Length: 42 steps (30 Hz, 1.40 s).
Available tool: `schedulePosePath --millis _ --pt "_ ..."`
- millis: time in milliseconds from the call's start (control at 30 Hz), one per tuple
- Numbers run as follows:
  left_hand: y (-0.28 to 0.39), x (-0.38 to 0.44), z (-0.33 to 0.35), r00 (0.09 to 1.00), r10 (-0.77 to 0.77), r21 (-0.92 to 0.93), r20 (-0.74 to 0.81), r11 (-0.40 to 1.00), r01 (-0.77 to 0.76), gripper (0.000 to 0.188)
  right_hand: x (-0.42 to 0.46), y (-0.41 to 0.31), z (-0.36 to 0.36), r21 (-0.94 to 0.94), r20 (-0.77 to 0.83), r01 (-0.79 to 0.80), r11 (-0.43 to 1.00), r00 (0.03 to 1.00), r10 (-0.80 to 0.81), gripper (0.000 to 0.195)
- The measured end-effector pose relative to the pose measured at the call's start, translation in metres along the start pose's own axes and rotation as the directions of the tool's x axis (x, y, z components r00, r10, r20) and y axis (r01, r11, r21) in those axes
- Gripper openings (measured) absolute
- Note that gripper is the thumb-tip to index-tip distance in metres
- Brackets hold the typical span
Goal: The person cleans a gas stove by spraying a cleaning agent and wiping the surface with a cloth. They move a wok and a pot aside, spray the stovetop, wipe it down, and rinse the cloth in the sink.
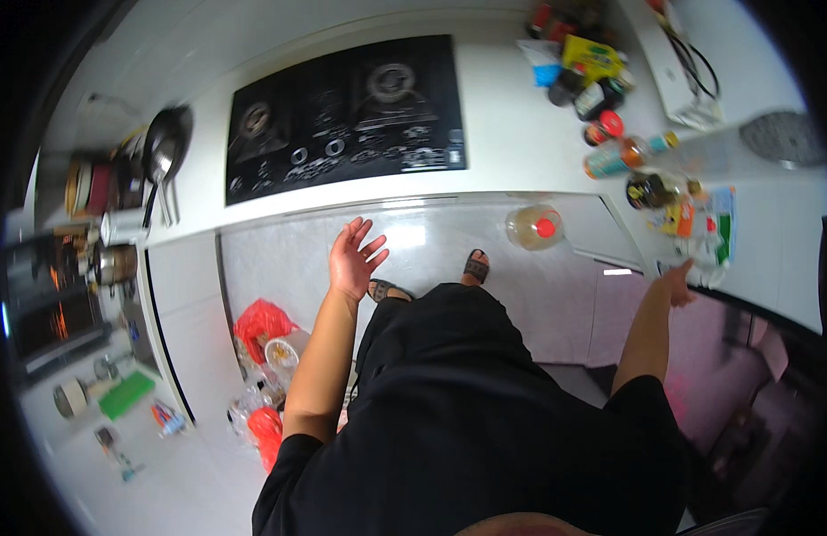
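My left hand (355, 260) is raised over the floor with its palm up and fingers spread, holding nothing. In front of it, on the white counter, lies a black gas cooktop (346, 120). Off to the right, my right hand (680, 285) is at the edge of the side counter, beside a whitish package (707, 273); whether it touches or grips the package cannot be told. Just beyond that hand are colourful packets (678, 220), a dark-labelled bottle (658, 190) lying down and a sauce bottle with a teal label (604, 161).
A large plastic jug with a red cap (535, 228) stands on the floor near my feet. Red plastic bags (263, 328) and a bin (281, 352) are at the left. A wok (167, 144) rests on the left counter, and a green cutting board (127, 394) lies further back.
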<state>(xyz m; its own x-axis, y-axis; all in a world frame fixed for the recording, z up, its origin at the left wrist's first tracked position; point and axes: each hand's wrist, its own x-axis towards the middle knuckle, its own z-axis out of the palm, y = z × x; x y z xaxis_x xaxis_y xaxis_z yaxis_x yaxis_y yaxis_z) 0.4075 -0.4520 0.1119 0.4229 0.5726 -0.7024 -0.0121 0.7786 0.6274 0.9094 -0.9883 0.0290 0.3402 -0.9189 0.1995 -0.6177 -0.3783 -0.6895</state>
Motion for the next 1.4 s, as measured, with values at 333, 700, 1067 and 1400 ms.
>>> schedulePosePath --millis 333,700,1067,1400 --pt "0.050 -0.038 -0.258 0.951 0.136 -0.125 -0.277 0.976 -0.176 0.025 -0.290 0.144 -0.075 -0.229 0.814 0.624 0.747 0.543 -0.204 0.084" --pt "0.076 -0.107 -0.522 0.805 0.106 -0.371 -0.583 0.847 -0.380 0.048 -0.783 0.198 -0.125 0.694 0.641 0.491 0.527 -0.755 -0.141 0.040" --pt "0.109 -0.112 -0.741 0.618 -0.020 -0.494 -0.786 0.621 -0.608 0.048 -1.173 0.154 -0.432 0.588 0.456 0.612 0.529 -0.791 0.408 0.046" --pt "0.172 -0.135 -0.906 0.393 -0.286 -0.477 -0.874 0.346 -0.808 0.033 -1.510 0.269 -0.704 0.846 0.107 0.394 0.359 -0.786 0.609 0.041"
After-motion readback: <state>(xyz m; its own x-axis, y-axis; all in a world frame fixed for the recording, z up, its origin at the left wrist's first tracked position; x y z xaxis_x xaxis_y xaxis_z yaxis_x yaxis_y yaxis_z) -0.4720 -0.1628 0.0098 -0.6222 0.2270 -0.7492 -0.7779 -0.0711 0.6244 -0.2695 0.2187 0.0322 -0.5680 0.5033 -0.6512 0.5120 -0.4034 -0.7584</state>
